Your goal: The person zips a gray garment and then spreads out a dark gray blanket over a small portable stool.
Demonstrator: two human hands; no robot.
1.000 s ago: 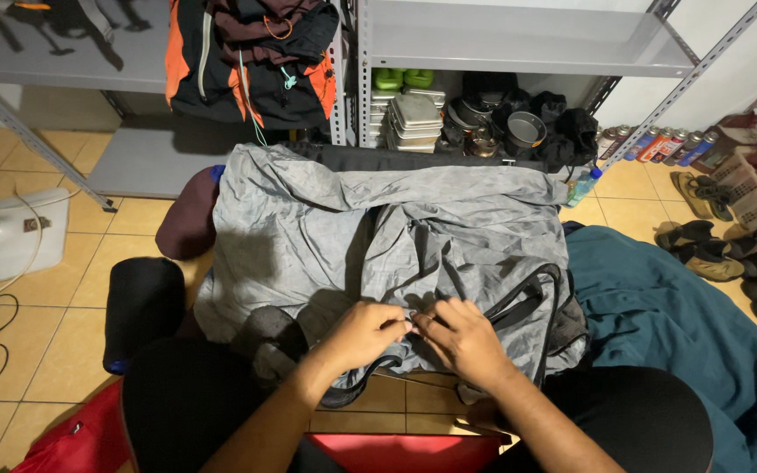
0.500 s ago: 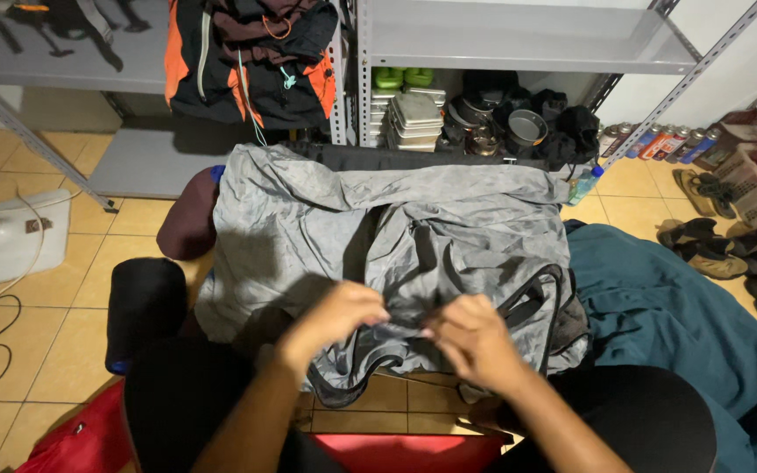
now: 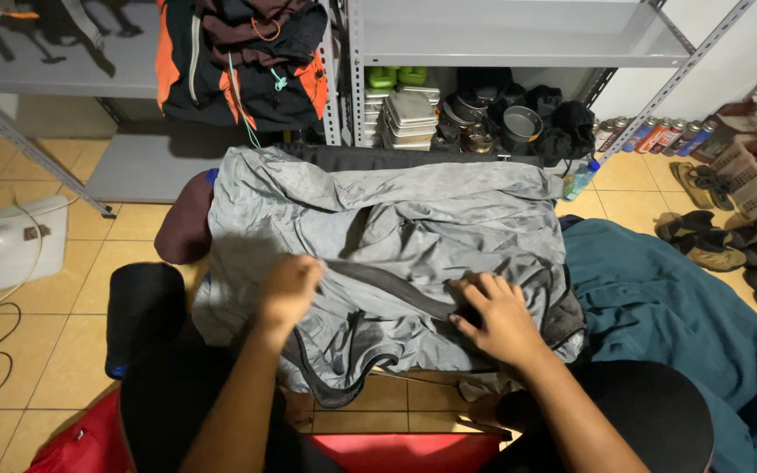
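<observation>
A grey jacket [image 3: 396, 236] lies spread over the tiled floor [image 3: 54, 342] in front of me, a teal blanket [image 3: 676, 307] just to its right. My left hand [image 3: 289, 289] grips a fold of its fabric; my right hand [image 3: 497, 315] presses flat and open beside its dark zip [image 3: 387, 289]

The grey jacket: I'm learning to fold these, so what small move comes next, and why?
Probably smooth the grey jacket flat. The left hand grips its near edge, the right hand presses the dark trim, and the cloth between is bunched.
</observation>
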